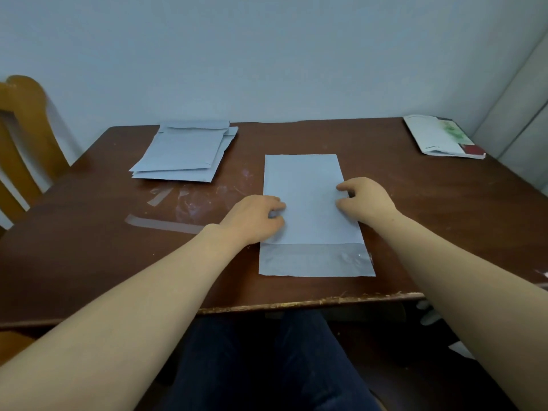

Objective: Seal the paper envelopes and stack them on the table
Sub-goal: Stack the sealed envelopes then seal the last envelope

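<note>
A white paper envelope (308, 200) lies lengthwise in the middle of the brown table (430, 221). Its flap end points toward me, with a strip of clear tape (314, 259) across it. My left hand (255, 218) pinches the envelope's left edge with curled fingers. At the right edge, my right hand (364, 200) holds the envelope with its thumb and bent fingertips on the paper. A loose stack of white envelopes (186, 152) sits at the far left of the table, apart from both hands.
Pieces of clear tape backing (160, 223) lie on the table left of my left hand. A printed packet (441, 137) rests at the far right corner. A wooden chair (23, 137) stands at the left. The table's worn front edge (311, 302) is just above my lap.
</note>
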A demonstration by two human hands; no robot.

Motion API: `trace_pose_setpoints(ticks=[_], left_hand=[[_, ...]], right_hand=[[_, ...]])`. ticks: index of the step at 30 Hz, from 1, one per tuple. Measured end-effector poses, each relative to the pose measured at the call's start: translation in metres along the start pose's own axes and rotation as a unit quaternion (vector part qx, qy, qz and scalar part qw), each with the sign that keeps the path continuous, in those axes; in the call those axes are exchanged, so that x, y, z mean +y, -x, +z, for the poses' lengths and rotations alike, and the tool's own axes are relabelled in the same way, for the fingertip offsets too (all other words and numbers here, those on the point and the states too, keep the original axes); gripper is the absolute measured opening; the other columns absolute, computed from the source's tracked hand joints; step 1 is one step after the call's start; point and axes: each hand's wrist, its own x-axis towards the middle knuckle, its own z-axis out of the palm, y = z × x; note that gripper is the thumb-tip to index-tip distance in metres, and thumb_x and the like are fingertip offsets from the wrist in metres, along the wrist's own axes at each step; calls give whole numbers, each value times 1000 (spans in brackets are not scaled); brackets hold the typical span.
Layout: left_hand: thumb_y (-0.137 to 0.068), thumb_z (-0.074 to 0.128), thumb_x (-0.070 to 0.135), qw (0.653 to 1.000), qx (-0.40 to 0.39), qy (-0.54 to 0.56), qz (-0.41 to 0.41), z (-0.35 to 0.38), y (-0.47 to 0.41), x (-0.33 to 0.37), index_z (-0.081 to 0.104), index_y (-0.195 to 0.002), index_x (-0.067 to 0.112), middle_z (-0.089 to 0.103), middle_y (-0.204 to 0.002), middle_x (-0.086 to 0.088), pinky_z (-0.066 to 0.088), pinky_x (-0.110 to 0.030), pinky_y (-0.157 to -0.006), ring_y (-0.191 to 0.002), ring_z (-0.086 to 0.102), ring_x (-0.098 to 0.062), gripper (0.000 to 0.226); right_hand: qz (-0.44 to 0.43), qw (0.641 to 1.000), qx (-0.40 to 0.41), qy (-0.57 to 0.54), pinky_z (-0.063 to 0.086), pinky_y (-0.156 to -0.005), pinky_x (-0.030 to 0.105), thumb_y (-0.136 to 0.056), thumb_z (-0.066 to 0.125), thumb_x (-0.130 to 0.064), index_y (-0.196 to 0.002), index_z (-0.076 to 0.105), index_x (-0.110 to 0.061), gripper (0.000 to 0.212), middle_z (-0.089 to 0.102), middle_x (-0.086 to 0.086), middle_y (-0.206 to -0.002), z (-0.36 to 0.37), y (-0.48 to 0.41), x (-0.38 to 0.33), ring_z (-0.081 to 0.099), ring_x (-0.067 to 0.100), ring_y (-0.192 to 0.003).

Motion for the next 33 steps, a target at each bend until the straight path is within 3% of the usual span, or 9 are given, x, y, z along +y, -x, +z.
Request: trace_pose_setpoints(ticks=[5, 8, 10, 12, 14, 23, 27, 30, 33], left_hand=[[-90, 49, 16, 1000, 9, -13, 21, -2, -2, 5, 54, -131, 17, 48, -143, 1, 31, -29, -109, -133, 41, -17, 42], [-89, 47, 8, 999, -3, -20, 24, -5, -1, 3, 55, -131, 16, 48, -143, 1, 30, -25, -108, -133, 40, -15, 43], [-87, 47, 3, 1000, -6, -20, 21, -7, 0, 2, 55, -131, 15, 47, -143, 1, 30, -24, -110, -134, 40, -15, 46], [-85, 48, -1, 1000, -9, -12, 23, -5, 0, 3, 55, -131, 14, 48, -143, 1, 33, -27, -111, -133, 42, -16, 48], [-84, 49, -3, 1000, -10, 7, 26, -3, -1, 6, 56, -129, 13, 50, -141, 0, 36, -29, -110, -131, 44, -17, 49], [-86, 52, 10, 993, 52, 101, 13, -7, -5, 20, 58, -127, 16, 56, -135, -3, 40, -32, -106, -120, 54, -18, 42], [-82, 57, 26, 976, 204, 66, 38, -33, -26, 31, 42, -140, 13, 41, -147, -6, 29, -37, -113, -135, 35, -24, 61], [-84, 63, 31, 971, 233, 27, 54, -51, -38, 54, 22, -147, 8, 23, -155, -8, 12, -30, -117, -144, 16, -24, 78], [-80, 67, 38, 983, 173, 65, 9, -60, -51, 73, 24, -147, 12, 39, -147, -9, 33, -37, -109, -135, 36, -25, 84]], right_hand=[[90, 986, 8, -137, 55, -80, 42, -83, 62, -7, -130, 46, 0, 50, 61, 16, -103, -3, -3, -9, 63, 34, -90], [93, 987, -9, -129, 48, -72, 36, -84, 61, -8, -136, 42, -4, 55, 58, 15, -108, -4, -9, -9, 57, 29, -84], [90, 995, -11, -50, 51, -77, 37, -84, 59, -9, -123, 52, -3, 40, 59, 17, -114, -9, -9, -7, 58, 30, -92], [100, 994, -19, 25, 48, -62, 33, -81, 62, -13, -90, 54, -4, 15, 56, 14, -91, -13, -7, -6, 55, 27, -78], [112, 992, -33, 43, 38, -52, 29, -78, 68, -18, -73, 45, -8, 25, 48, 7, -74, -13, -10, -4, 47, 21, -64], [16, 998, 58, 27, 46, -79, 33, -83, 52, -3, -92, 63, -9, 16, 64, 13, -108, -37, -29, -7, 59, 32, -99], [-61, 985, 126, 104, 37, -95, 36, -83, 48, -2, -97, 60, -19, 24, 61, 5, -112, -62, -36, -30, 55, 28, -108], [-133, 957, 179, 185, 25, -98, 34, -80, 43, 3, -97, 61, -16, 30, 66, 7, -105, -68, -43, -48, 57, 29, -100], [-201, 944, 184, 184, 19, -100, 31, -79, 42, 5, -93, 61, -15, 31, 69, 7, -97, -68, -45, -61, 58, 28, -92]])
